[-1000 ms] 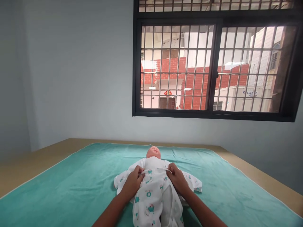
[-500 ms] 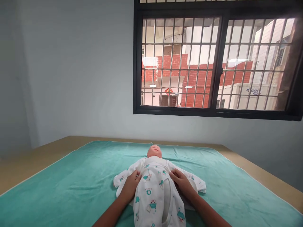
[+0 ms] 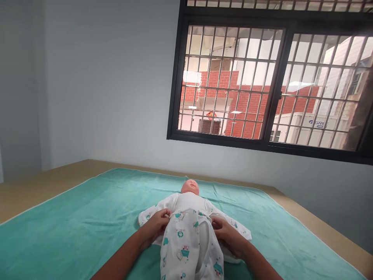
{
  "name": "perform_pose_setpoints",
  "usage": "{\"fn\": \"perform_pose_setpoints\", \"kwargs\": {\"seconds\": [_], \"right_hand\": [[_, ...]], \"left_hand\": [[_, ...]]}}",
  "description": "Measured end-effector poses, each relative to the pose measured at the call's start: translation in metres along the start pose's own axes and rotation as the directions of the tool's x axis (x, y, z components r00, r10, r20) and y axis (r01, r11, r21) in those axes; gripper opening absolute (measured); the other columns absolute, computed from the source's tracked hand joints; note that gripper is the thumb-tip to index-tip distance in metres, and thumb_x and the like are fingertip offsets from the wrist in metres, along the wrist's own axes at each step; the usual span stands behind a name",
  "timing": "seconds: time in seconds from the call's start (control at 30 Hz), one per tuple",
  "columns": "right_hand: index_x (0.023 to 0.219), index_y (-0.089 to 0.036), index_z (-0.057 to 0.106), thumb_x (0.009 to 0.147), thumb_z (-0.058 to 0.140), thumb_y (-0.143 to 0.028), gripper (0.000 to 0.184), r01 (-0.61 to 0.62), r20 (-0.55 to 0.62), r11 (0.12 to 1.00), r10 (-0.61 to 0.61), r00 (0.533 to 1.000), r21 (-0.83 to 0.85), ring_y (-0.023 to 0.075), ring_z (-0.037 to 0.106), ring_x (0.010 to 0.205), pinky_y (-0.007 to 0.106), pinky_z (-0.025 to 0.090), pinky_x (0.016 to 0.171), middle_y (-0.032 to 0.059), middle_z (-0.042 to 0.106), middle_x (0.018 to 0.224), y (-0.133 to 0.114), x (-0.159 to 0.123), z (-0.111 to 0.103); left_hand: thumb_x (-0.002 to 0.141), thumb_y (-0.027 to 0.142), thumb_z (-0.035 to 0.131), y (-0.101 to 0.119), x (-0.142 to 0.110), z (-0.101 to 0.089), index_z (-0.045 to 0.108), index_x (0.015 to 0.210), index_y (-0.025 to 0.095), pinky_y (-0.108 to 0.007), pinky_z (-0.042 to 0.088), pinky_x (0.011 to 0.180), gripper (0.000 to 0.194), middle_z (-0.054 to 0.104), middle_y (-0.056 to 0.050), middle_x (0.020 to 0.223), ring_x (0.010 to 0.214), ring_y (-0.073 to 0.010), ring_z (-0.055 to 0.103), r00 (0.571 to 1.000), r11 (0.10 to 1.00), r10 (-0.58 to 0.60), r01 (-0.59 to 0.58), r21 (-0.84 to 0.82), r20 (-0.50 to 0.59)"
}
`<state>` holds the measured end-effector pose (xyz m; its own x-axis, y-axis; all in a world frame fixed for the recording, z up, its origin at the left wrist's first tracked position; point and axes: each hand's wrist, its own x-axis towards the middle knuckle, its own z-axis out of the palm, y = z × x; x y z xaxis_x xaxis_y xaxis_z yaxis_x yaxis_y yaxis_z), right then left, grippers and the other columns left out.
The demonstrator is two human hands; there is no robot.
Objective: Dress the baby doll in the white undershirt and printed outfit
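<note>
A baby doll (image 3: pixel 190 186) lies on its back on a teal sheet (image 3: pixel 96 217), its head toward the wall. It wears a white long-sleeved top (image 3: pixel 189 200) and white printed trousers (image 3: pixel 180 245), whose waistband crosses the belly. My left hand (image 3: pixel 157 222) pinches the waistband at the left side of the picture. On the opposite side, my right hand (image 3: pixel 225 230) has its fingers closed at the trousers' edge; its fingertips are partly hidden by cloth. The doll's sleeves spread out to both sides, and the trouser legs run out of the bottom of view.
A tan tabletop (image 3: pixel 70 171) borders the sheet on the left, back and right. Behind it rises a grey wall (image 3: pixel 116 97) with a black-framed, barred window (image 3: pixel 274 85) at the upper right.
The waistband has moved down toward me, baring more of the plain white belly area. My hands have shifted slightly outward, the right one also lower. The view has tilted.
</note>
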<state>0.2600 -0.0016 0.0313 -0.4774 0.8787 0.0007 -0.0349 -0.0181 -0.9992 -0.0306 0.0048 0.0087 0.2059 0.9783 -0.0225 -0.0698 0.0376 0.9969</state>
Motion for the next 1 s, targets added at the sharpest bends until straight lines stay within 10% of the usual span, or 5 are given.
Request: {"fn": "perform_pose_setpoints", "kwargs": {"seconds": [0.5, 0.77, 1.0], "right_hand": [[0.068, -0.020, 0.050, 0.061, 0.069, -0.014, 0.022, 0.114, -0.196, 0.934, -0.048, 0.979, 0.339, 0.0105, 0.047, 0.058, 0.023, 0.037, 0.056, -0.0062, 0.052, 0.063, 0.020, 0.013, 0.015], [0.059, -0.021, 0.033, 0.052, 0.064, -0.008, 0.034, 0.159, -0.219, 0.946, -0.098, 0.971, 0.282, 0.0075, 0.029, 0.049, 0.023, 0.023, 0.048, -0.0095, 0.038, 0.054, 0.040, 0.027, 0.005], [0.077, -0.021, 0.056, 0.061, 0.063, -0.020, 0.018, 0.230, -0.242, 0.973, -0.218, 0.945, 0.018, 0.0182, 0.051, 0.074, 0.028, 0.041, 0.066, -0.0001, 0.058, 0.078, 0.026, 0.016, 0.003]], "left_hand": [[0.059, 0.019, 0.067, -0.011, 0.002, 0.030, 0.040, 0.067, 0.020, -0.019, 0.027, 0.051, 0.028, 0.042, 0.008, 0.062, 0.057, -0.0082, 0.035, 0.960, 0.967, 0.146, -0.190, -0.171, -0.241], [0.052, 0.010, 0.059, -0.006, -0.002, 0.031, 0.039, 0.066, 0.020, -0.019, 0.029, 0.054, 0.026, 0.045, 0.007, 0.064, 0.062, -0.0097, 0.042, 0.960, 0.962, 0.235, -0.252, -0.102, -0.153], [0.058, 0.021, 0.064, -0.010, 0.005, 0.020, 0.050, 0.075, 0.020, -0.024, 0.038, 0.066, 0.022, 0.054, 0.003, 0.073, 0.073, -0.0152, 0.051, 0.954, 0.968, 0.249, -0.249, 0.025, -0.167]]}}
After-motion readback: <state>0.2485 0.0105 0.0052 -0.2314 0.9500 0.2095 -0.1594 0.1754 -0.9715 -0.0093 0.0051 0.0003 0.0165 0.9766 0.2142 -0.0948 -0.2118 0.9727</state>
